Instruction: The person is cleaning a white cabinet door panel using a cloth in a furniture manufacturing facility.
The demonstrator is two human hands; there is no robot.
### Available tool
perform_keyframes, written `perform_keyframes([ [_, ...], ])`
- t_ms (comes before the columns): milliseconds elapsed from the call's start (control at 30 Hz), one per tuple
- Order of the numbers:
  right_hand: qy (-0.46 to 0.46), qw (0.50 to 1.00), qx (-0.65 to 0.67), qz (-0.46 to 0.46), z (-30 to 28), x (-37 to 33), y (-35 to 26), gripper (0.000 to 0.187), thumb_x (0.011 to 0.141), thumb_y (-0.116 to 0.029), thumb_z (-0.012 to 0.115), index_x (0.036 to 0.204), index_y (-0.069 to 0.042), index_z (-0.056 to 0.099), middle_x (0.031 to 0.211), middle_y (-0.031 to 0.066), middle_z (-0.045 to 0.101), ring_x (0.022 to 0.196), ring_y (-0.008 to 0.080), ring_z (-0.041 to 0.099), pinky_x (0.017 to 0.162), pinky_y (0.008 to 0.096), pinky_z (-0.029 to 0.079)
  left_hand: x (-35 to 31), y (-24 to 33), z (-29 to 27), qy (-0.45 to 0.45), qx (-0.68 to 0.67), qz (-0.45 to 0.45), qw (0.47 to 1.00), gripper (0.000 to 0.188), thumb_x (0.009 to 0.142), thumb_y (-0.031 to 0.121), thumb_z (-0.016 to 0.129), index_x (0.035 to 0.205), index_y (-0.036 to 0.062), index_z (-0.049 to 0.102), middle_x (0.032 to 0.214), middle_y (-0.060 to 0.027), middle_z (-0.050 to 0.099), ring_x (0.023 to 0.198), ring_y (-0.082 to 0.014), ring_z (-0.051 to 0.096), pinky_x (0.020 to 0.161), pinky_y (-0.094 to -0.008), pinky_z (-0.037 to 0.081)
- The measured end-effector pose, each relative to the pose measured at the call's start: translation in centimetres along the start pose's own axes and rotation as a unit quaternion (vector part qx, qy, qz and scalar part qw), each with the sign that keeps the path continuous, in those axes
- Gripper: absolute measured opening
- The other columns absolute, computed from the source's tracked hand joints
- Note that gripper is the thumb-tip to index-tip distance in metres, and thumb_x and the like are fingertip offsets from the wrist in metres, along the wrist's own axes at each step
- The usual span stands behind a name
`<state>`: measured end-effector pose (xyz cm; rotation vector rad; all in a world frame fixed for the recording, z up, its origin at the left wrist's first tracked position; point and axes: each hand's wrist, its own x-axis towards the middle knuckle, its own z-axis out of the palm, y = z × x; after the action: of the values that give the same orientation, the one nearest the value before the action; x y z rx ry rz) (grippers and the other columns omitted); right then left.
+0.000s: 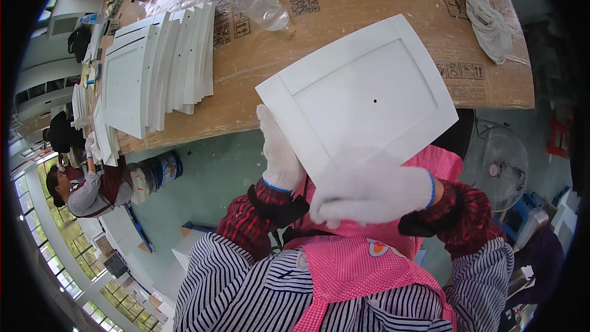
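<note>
A white framed panel (373,101), like a small cabinet door, is tilted in front of me, its far part over the table edge. One small dark hole shows in its recessed middle. My left hand (279,155), in a white knit glove, grips the panel's left edge; part of the fingers is behind it. My right hand (376,195), gloved the same way, is at the panel's near edge, by the lower left corner. Motion smears its fingers, so whether they hold the edge is unclear.
On the wrapped cardboard-covered table (246,107) several white panels (157,71) lean in a row at left. A clear plastic bottle (255,0) lies behind, a white cloth (488,23) at right. A floor fan (499,169) stands right; another person (98,187) works at left.
</note>
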<state>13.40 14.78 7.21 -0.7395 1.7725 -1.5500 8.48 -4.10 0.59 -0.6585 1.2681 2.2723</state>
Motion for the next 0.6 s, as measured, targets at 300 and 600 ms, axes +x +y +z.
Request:
perform_keyframes([
  [300, 0.569, 0.764, -0.267, 0.142, -6.6, 0.5, 8.8, 0.018, 0.094, -0.022, 0.064, 0.100, -0.005, 0.067, 0.107, 0.0100, 0.069, 0.099, 0.0272, 0.066, 0.093, 0.0430, 0.051, -0.1, -0.5, 1.0, 0.033, 0.107, 0.021, 0.993, 0.073, 0.110, 0.065, 0.025, 0.155, 0.0100, 0.042, 0.145, -0.0105, 0.056, 0.127, -0.0288, 0.059, 0.107, -0.0442, 0.050],
  [600, 0.316, 0.948, -0.032, -0.001, -0.8, 3.6, 0.8, 0.023, 0.098, -0.023, 0.061, 0.108, -0.003, 0.065, 0.101, 0.0119, 0.071, 0.095, 0.0244, 0.069, 0.087, 0.0394, 0.056, 5.0, -2.3, -6.4, -0.091, 0.395, 0.191, 0.894, 0.072, 0.111, 0.062, 0.030, 0.150, 0.0036, 0.043, 0.137, -0.0135, 0.061, 0.119, -0.0263, 0.065, 0.105, -0.0396, 0.052],
])
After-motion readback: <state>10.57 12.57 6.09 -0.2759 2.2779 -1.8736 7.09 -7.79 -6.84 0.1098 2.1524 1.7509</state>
